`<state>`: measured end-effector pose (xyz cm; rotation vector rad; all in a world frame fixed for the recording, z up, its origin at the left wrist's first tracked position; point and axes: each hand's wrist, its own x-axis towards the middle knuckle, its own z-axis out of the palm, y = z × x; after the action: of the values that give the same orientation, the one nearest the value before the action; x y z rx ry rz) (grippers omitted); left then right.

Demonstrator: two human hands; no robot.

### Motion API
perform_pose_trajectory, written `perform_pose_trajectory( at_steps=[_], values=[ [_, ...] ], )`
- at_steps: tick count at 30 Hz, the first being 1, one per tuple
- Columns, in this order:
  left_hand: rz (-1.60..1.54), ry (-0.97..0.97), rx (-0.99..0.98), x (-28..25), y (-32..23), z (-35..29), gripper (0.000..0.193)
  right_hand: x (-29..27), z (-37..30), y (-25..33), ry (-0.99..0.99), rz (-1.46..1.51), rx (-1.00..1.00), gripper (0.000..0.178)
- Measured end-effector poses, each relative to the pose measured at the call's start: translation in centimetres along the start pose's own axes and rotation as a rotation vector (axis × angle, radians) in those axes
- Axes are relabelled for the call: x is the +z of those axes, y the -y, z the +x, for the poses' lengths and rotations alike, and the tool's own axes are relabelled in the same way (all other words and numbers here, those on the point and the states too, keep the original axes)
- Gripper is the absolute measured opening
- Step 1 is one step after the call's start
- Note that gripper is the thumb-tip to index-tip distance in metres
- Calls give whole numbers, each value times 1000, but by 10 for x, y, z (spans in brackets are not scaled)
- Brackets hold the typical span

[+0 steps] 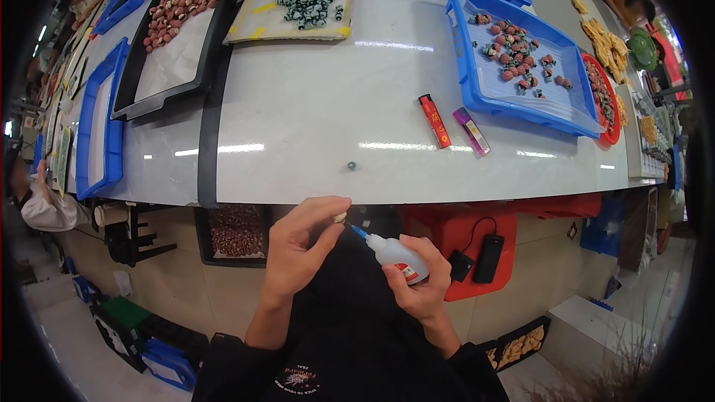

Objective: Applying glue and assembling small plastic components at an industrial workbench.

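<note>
Hands [422,281] holding rounded plastic bottle [390,254], tiny piece [340,217], tapered blue nozzle [359,231]

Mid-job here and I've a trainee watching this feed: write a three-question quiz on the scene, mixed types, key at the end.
1. Which hand holds the white squeeze bottle?
2. True or false: the red lighter lies to the left of the purple lighter.
3. Where does the lone grey-green piece lie?
A) in the black tray
B) on the white tabletop
C) in the round red container

Key:
1. The right hand.
2. True.
3. B.
</note>
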<state>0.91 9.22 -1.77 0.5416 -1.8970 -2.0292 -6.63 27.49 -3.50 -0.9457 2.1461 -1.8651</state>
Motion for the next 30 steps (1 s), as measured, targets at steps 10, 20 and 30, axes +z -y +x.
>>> perform_pose_trajectory(
  at_steps=[10,20,30],
  values=[
    [54,134,-11,-4,-9,-3,33,-12,5,16,-91,6,-33,49],
    [-390,186,-227,-4,1,-3,28,-10,33,54,-44,-76,-25,38],
    [-370,118,-222,-8,6,-11,31,-7,35,62,-12,-158,-132,42]
  ],
)
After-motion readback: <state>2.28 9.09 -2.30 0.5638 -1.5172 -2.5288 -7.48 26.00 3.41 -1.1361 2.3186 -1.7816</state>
